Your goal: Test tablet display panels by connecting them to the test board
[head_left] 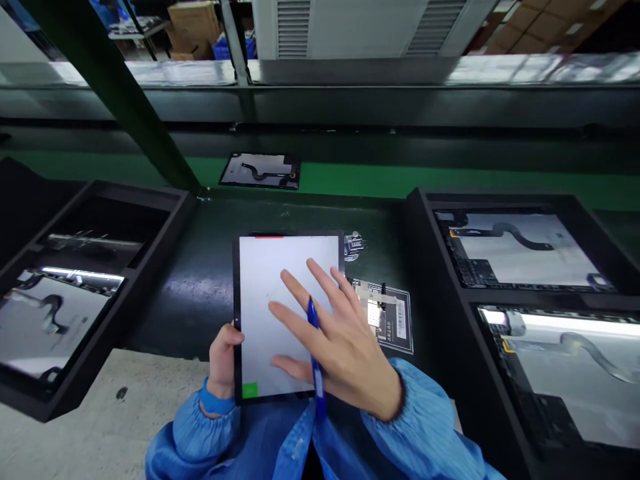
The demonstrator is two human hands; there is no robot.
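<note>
A tablet (260, 300) with a lit white screen is held upright in front of me. The screen has a red strip at its top edge and a green square at its lower left. My left hand (223, 353) grips the tablet's left edge, thumb on the bezel. Over the right part of the screen, my right hand (345, 340) has its fingers spread; whether the fingertips touch the glass I cannot tell. A blue pen (317, 380) is tucked between the fingers of that hand. Partly behind the tablet and right hand lies a circuit board with a barcode label (401, 319).
Dark trays stand on the left (175, 217) and right (463, 297), holding display panels with ribbon cables. Another panel (261, 162) lies on the green strip beyond the dark bench (185, 287). A green post (135, 107) slants across the left. A small metallic part (354, 245) sits beside the tablet.
</note>
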